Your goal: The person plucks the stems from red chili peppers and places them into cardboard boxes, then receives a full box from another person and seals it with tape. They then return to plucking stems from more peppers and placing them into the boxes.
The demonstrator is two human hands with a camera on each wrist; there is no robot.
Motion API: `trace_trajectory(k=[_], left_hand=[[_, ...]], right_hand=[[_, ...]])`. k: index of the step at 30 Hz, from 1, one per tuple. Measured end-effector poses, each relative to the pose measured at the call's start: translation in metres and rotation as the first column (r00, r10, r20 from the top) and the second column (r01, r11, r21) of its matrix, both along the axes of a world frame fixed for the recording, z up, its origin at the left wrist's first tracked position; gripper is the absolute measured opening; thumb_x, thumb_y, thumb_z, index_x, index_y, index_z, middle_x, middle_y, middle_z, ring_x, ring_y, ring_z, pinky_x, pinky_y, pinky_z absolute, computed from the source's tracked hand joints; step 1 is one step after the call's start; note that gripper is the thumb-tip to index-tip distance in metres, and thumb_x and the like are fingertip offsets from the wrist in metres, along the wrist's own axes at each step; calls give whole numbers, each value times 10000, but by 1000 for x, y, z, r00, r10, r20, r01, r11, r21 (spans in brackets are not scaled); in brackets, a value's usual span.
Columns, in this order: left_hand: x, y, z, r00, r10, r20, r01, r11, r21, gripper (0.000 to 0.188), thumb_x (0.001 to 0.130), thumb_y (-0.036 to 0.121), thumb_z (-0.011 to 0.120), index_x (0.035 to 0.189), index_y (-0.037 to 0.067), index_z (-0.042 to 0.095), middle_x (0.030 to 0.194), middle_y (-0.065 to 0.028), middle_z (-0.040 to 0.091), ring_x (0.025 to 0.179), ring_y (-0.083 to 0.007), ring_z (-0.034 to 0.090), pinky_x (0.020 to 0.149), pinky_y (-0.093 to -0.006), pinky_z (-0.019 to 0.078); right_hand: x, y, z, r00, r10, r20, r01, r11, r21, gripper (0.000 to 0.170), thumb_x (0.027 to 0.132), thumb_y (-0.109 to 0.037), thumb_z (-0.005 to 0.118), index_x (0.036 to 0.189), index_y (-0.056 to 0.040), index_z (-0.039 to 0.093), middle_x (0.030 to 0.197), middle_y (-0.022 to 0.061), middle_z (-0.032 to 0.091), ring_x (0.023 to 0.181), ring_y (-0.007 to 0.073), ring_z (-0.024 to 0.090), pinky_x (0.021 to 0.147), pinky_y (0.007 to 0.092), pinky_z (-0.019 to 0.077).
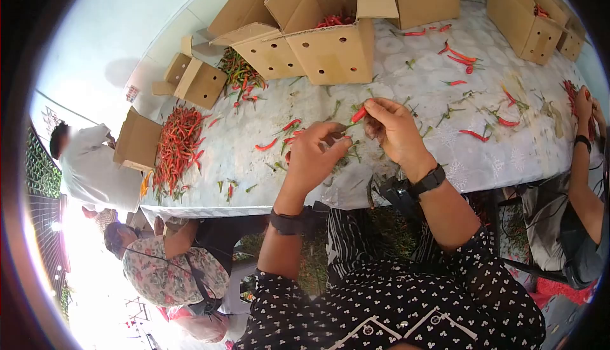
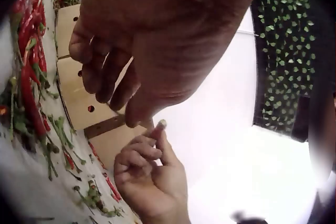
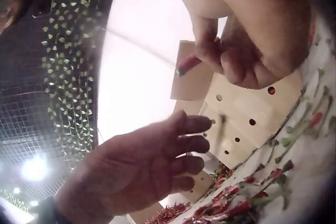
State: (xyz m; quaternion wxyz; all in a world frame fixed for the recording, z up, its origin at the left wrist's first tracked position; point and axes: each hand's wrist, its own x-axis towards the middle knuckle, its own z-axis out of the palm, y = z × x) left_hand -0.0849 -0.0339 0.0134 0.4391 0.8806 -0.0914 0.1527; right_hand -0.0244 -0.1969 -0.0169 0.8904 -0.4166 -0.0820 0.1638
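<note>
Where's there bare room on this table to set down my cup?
One fairly bare patch of table lies between the heap of red chillies and the loose chillies beside the left hand. Another borders the near edge, right of the right wristband. Stems crowd the middle; cardboard boxes crowd the back.

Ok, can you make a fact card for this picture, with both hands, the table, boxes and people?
Right hand: pinches a red chili pepper
Left hand: close by, loosely bent
Tablecloth: pale, with loose chilies and green stems scattered on it
Chili pile: red, heaped at the picture's left
Cardboard boxes: several; red chilies show inside two
Other people: one in a white top, one in a floral top, one partly seen at the right edge
</note>
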Motion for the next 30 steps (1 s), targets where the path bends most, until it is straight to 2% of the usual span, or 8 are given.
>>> trace_trajectory(k=[2, 8, 11, 18, 21, 24, 26, 30], left_hand=[[-1, -6, 1, 992, -66, -111, 45, 982, -183, 166, 781, 97, 607, 905, -12, 620, 719, -63, 616, 624, -115, 560, 580, -247, 446], [7, 0, 2, 997, -20, -79, 7, 987, -159, 135, 805, 89, 588, 873, -25, 612, 685, -44, 600, 608, -70, 525, 551, -224, 423], [2, -8, 14, 966, -109, -233, 51, 969, -240, 131, 826, 84, 568, 877, -27, 616, 685, -6, 583, 641, -39, 509, 565, -198, 411], [2, -16, 10, 982, -23, -186, 10, 998, -69, 131, 830, 85, 556, 872, -23, 618, 661, 5, 568, 594, -36, 489, 518, -202, 395], [2, -14, 1, 959, -36, -283, -31, 973, -228, 138, 845, 110, 551, 861, -11, 616, 655, 19, 555, 586, -40, 481, 521, -202, 392], [2, -12, -13, 928, -189, -323, -14, 845, -535, 136, 865, 133, 542, 823, 11, 587, 695, 18, 545, 614, -51, 479, 550, -207, 389], [2, -12, -18, 881, -405, -245, 24, 556, -831, 125, 883, 135, 519, 805, 41, 544, 748, 7, 534, 637, -67, 462, 583, -217, 380], [-3, -15, -19, 871, -448, -201, 15, 433, -901, 120, 888, 130, 504, 799, 50, 517, 767, -7, 525, 632, -74, 435, 582, -227, 358]], right_hand=[[-2, 2, 0, 998, 32, -51, -30, 998, 48, 137, 851, -179, 581, 829, -44, 582, 705, 12, 579, 531, 86, 484, 498, 221, 396], [3, -3, -5, 991, 105, -88, -92, 986, 138, 164, 866, -178, 547, 892, -24, 597, 706, 18, 585, 592, 112, 546, 540, 241, 440], [0, 1, -2, 994, 107, -10, -106, 993, 42, 177, 877, -171, 521, 908, -15, 596, 719, 21, 585, 593, 105, 542, 549, 242, 445], [-5, 1, 3, 967, 16, 255, 42, 974, -221, 205, 905, -162, 483, 968, 8, 579, 729, 10, 566, 638, 71, 495, 587, 216, 410], [-7, 1, 6, 960, 23, 280, 41, 974, -222, 214, 908, -157, 480, 988, 17, 575, 745, 16, 569, 655, 71, 495, 599, 214, 413], [-8, 0, 7, 954, 35, 297, 25, 980, -197, 226, 903, -156, 481, 987, 31, 577, 755, 17, 572, 662, 72, 501, 609, 218, 423], [-9, 1, 7, 949, 39, 312, 15, 985, -170, 237, 898, -160, 485, 977, 42, 581, 753, 14, 573, 660, 73, 504, 611, 222, 430], [-11, 1, 8, 975, 73, 208, -64, 997, -50, 242, 902, -158, 482, 1016, 35, 572, 797, 26, 582, 696, 80, 524, 642, 219, 440]])
